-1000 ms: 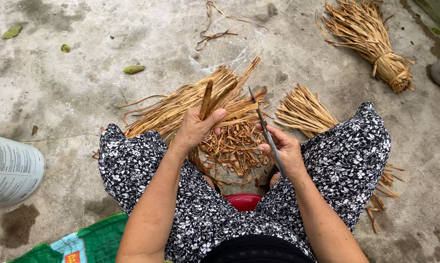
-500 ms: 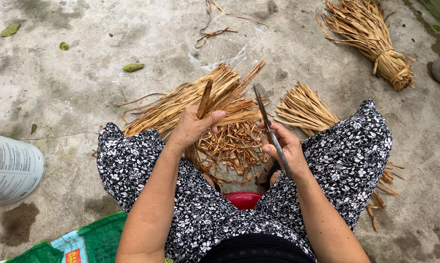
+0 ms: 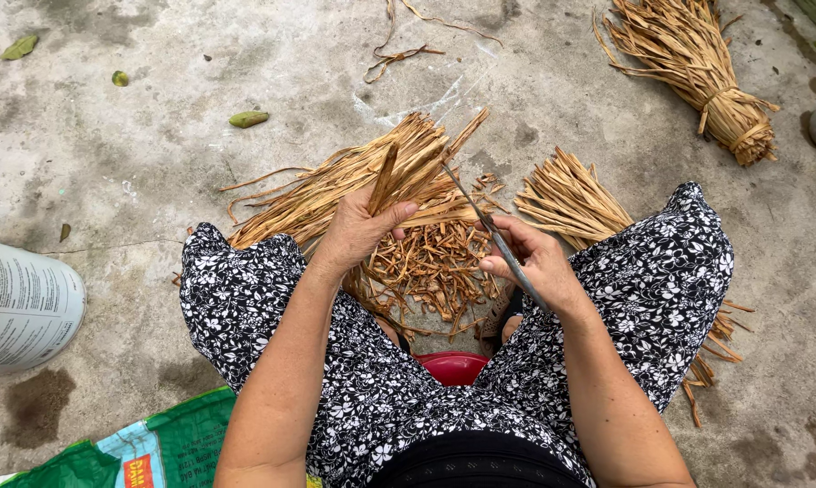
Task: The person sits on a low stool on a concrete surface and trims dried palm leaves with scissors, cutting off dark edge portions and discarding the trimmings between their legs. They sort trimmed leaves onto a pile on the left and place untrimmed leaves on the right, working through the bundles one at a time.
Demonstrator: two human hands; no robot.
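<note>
Strips [image 3: 385, 176] of dried leaf stand clamped in the left hand [image 3: 358, 230]; the right hand [image 3: 534, 262] grips a knife [image 3: 485, 221] just beside them.

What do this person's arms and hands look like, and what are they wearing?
Both forearms are bare from the elbow down, with no sleeves in view. The left hand and right hand wear no gloves, and no rings, watch or bracelets can be seen. The clothing over the knees is black with a dense print of small white flowers, with a plain black band at the waist.
</note>
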